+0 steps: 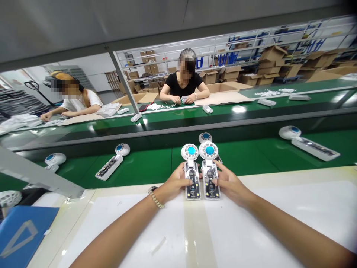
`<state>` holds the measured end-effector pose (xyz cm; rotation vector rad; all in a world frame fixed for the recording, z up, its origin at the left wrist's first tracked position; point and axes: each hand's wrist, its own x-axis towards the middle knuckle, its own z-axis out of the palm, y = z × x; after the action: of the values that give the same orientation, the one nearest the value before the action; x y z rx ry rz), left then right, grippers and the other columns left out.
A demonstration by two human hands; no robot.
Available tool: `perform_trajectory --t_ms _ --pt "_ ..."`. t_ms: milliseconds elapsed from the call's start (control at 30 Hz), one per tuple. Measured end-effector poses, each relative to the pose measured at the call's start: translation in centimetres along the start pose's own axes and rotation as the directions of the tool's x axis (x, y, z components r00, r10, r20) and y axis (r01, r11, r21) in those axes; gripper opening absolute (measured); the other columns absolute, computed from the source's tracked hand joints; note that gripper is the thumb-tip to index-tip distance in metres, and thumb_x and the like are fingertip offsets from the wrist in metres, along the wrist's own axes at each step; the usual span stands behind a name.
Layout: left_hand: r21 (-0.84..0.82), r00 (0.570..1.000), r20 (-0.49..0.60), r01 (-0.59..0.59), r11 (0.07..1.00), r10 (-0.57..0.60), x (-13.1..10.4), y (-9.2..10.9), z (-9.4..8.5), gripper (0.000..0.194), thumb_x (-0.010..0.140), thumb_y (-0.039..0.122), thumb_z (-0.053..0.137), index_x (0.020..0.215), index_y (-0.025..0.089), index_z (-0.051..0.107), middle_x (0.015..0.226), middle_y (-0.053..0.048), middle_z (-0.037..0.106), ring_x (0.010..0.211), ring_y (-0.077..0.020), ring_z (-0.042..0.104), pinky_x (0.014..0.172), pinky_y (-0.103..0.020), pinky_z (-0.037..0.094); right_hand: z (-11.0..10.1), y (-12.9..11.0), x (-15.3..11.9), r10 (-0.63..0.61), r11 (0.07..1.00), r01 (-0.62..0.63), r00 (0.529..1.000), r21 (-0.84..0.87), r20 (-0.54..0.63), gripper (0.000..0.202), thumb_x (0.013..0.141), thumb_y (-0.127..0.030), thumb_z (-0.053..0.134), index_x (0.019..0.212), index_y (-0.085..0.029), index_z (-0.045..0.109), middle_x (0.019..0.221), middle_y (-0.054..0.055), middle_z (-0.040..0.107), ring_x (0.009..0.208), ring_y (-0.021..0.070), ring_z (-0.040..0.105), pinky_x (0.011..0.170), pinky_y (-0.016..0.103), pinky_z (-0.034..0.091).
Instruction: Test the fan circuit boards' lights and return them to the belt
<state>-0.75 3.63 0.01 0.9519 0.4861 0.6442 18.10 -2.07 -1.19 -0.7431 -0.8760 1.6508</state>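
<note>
My left hand is closed on a small white device with a round, slotted head, a blue centre and a clear handle showing a circuit board. A second device of the same look is gripped by my right hand. Both stand side by side, heads up, just above the white worktop's far edge. My thumbs rest on the handle fronts, while most other fingers are hidden behind them. Just beyond, a third such device is partly covered by the held ones.
More such devices lie on the green conveyor belt, one at left and one at right. In front of me is the white worktop, with a blue box at left. Two people sit across the line, and a metal post slants nearby.
</note>
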Motion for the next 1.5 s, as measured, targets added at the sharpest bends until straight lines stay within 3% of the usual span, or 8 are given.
perform_trajectory --t_ms 200,433,667,867,967,1067,1267,1500 --pt "-0.094 0.994 -0.079 0.064 0.994 -0.072 0.6 0.5 -0.4 0.053 0.077 0.060 0.043 0.089 0.010 0.057 0.063 -0.007 0.062 0.060 -0.0167 0.058 0.075 -0.037 0.048 0.1 -0.9 -0.1 0.114 0.984 -0.116 0.993 0.133 0.021 0.061 0.072 -0.073 0.032 0.075 -0.018 0.058 0.068 0.005 0.058 0.062 0.0182 0.056 0.064 0.032 0.045" --pt "0.094 0.942 -0.325 0.121 0.988 -0.084 1.1 0.6 -1.4 0.062 0.072 0.070 0.038 0.082 0.011 0.056 0.053 -0.005 0.058 0.049 -0.0150 0.055 0.049 -0.024 0.045 -2.6 -1.9 0.7 0.049 0.999 -0.052 0.978 -0.011 -0.201 0.059 0.072 -0.072 0.035 0.069 -0.018 0.059 0.063 0.004 0.055 0.057 0.0168 0.052 0.060 0.030 0.046" --pt "0.549 0.682 -0.611 -0.001 0.836 0.402 2.3 1.7 -5.8 0.040 0.068 0.037 0.065 0.096 0.013 0.050 0.091 -0.010 0.058 0.081 -0.0215 0.058 0.074 -0.035 0.046 -7.8 -3.3 2.0 -0.389 0.769 0.099 0.856 -0.632 -0.339 0.062 0.060 -0.038 0.073 0.114 -0.020 0.047 0.112 0.009 0.056 0.105 0.0266 0.051 0.090 0.040 0.041" --pt "0.836 0.517 -0.452 -0.038 0.547 0.727 1.5 2.6 -5.6 0.046 0.074 0.020 0.057 0.116 0.019 0.040 0.132 -0.011 0.031 0.125 -0.0233 0.027 0.106 -0.038 0.018 -12.7 -4.9 1.4 -0.792 0.257 -0.125 0.541 -0.958 -0.283 0.042 0.079 -0.032 0.047 0.117 -0.015 0.045 0.110 0.011 0.058 0.100 0.0213 0.055 0.089 0.035 0.043" --pt "0.976 0.567 -0.092 -0.110 0.186 0.819 0.6 2.1 -3.5 0.038 0.080 0.015 0.047 0.117 0.019 0.042 0.132 -0.010 0.032 0.125 -0.0215 0.026 0.107 -0.037 0.018 -15.4 -6.8 -0.2 -0.894 0.244 -0.347 0.281 -0.906 -0.349 0.041 0.079 -0.023 0.038 0.118 -0.009 0.043 0.114 0.015 0.054 0.106 0.0229 0.050 0.093 0.034 0.039" --pt "0.970 0.670 0.118 -0.236 0.060 0.733 0.0 1.4 -1.7 0.028 0.081 0.014 0.044 0.107 0.018 0.052 0.127 -0.010 0.040 0.123 -0.0232 0.032 0.107 -0.040 0.019 -17.6 -8.4 -2.0 -0.882 0.318 -0.495 0.159 -0.809 -0.444 0.046 0.078 -0.020 0.034 0.118 0.000 0.042 0.118 0.026 0.046 0.115 0.0350 0.039 0.097 0.046 0.029" --pt "0.927 0.780 0.002 -0.236 0.291 0.626 0.0 0.5 -1.5 0.028 0.078 0.022 0.051 0.106 0.018 0.051 0.123 -0.012 0.042 0.116 -0.0264 0.038 0.102 -0.040 0.026 -19.6 -8.8 -2.8 -0.720 0.388 -0.630 0.248 -0.673 -0.648 0.037 0.078 -0.036 0.039 0.092 -0.009 0.060 0.092 0.024 0.059 0.097 0.0436 0.051 0.075 0.053 0.038" --pt "0.889 0.771 -0.309 0.028 0.456 0.557 1.1 0.4 -4.3 0.031 0.077 0.037 0.055 0.100 0.017 0.048 0.096 -0.007 0.053 0.092 -0.0230 0.051 0.086 -0.037 0.035 -17.8 -8.6 -1.9 -0.570 0.394 -0.578 0.456 -0.715 -0.683 0.056 0.059 -0.056 0.060 0.094 -0.013 0.055 0.099 0.020 0.060 0.099 0.0416 0.049 0.080 0.049 0.036"
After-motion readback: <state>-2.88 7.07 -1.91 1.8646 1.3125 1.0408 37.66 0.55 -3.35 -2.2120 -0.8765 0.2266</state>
